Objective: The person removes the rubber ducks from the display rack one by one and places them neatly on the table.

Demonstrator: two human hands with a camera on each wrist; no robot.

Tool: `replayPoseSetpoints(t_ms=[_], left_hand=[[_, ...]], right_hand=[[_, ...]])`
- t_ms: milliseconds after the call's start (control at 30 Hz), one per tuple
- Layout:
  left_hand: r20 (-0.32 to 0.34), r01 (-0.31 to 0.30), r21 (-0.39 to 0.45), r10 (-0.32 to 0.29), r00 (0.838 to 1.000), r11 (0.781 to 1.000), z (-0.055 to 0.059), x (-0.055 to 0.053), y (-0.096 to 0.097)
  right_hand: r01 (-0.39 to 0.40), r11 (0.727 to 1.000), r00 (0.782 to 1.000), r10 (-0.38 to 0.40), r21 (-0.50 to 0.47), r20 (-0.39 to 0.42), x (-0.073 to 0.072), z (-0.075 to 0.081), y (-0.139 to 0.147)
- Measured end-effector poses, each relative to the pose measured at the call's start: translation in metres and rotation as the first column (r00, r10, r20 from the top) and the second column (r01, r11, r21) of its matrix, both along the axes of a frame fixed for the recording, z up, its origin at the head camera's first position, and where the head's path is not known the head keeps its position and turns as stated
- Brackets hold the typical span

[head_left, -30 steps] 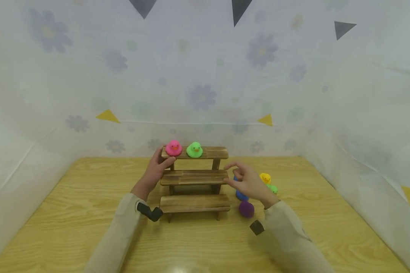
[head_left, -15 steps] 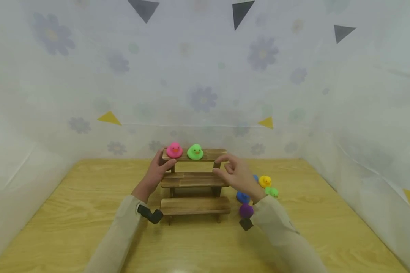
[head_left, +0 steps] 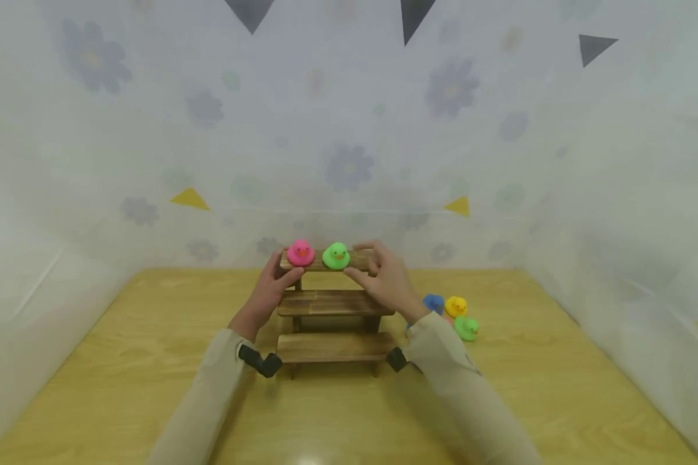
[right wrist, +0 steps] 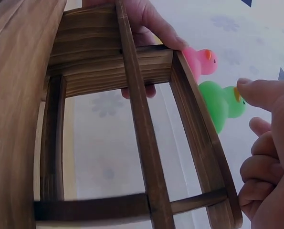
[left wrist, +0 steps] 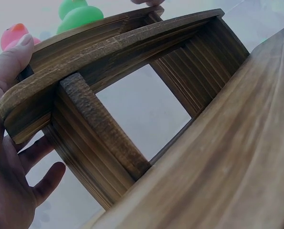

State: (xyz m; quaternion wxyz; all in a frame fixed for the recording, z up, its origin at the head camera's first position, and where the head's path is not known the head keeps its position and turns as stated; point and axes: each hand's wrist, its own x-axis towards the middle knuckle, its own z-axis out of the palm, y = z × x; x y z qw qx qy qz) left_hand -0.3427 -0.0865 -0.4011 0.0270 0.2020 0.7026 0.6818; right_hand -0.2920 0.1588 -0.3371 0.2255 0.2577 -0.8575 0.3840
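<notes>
A three-tier wooden display stand (head_left: pixel 336 347) stands on the table. On its top tier sit a pink rubber duck (head_left: pixel 300 253) and, to its right, a green rubber duck (head_left: pixel 336 256). My left hand (head_left: pixel 260 298) grips the stand's left end, thumb in front by the pink duck and fingers behind. At the right end of the top tier is my right hand (head_left: pixel 388 281), holding nothing. Its thumb and index finger are spread, the other fingers folded in. In the right wrist view, a fingertip (right wrist: pixel 246 85) is close to the green duck's beak; contact is unclear.
To the right on the wooden table (head_left: pixel 558 387) sit more rubber ducks: a blue duck (head_left: pixel 433 303), a yellow duck (head_left: pixel 456 306) and another green duck (head_left: pixel 467 329). My right forearm hides others there. Patterned white sheeting (head_left: pixel 349 129) encloses the back and sides.
My right hand has moved left and up, from beside the stand's middle tier to the green duck on top. My left hand keeps its hold; both top-tier ducks stay in place.
</notes>
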Motion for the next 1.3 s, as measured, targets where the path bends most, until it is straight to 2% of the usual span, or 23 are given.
replayPoseSetpoints(t_ms=[233, 367, 533, 667, 767, 900, 1133, 1300], left_hand=[[0.028, -0.003, -0.001, 0.003, 1.0, 1.0, -0.005, 0.003, -0.006], [0.029, -0.001, -0.002, 0.001, 1.0, 1.0, -0.005, 0.004, -0.007], [0.012, -0.011, -0.012, 0.011, 1.0, 1.0, -0.005, 0.003, -0.008], [0.009, -0.01, -0.009, 0.01, 1.0, 1.0, -0.004, 0.003, -0.007], [-0.002, -0.01, 0.0, 0.01, 1.0, 1.0, -0.002, 0.003, -0.006], [-0.022, -0.007, 0.009, 0.007, 1.0, 1.0, -0.001, 0.0, -0.004], [-0.033, -0.01, -0.008, 0.01, 0.999, 1.0, -0.002, 0.0, -0.003], [-0.04, -0.004, -0.003, 0.004, 0.999, 1.0, -0.003, 0.001, -0.001]], right_hand=[[-0.065, 0.998, 0.994, 0.063, 0.015, 0.084, -0.005, 0.001, -0.013], [-0.07, 0.997, 0.987, 0.067, 0.016, 0.144, -0.006, 0.005, -0.018], [-0.052, 0.996, 0.981, 0.037, 0.076, 0.191, -0.011, 0.008, -0.022], [-0.04, 0.992, 0.983, 0.017, 0.123, 0.182, -0.013, 0.008, -0.024], [-0.033, 0.99, 0.989, 0.013, 0.135, 0.145, -0.014, 0.009, -0.024], [-0.038, 0.994, 0.993, 0.027, 0.098, 0.111, -0.015, 0.008, -0.022], [-0.092, 0.996, 0.993, 0.091, 0.002, 0.079, -0.013, 0.004, -0.017], [-0.123, 0.992, 0.991, 0.123, -0.015, 0.051, -0.011, 0.002, -0.013]])
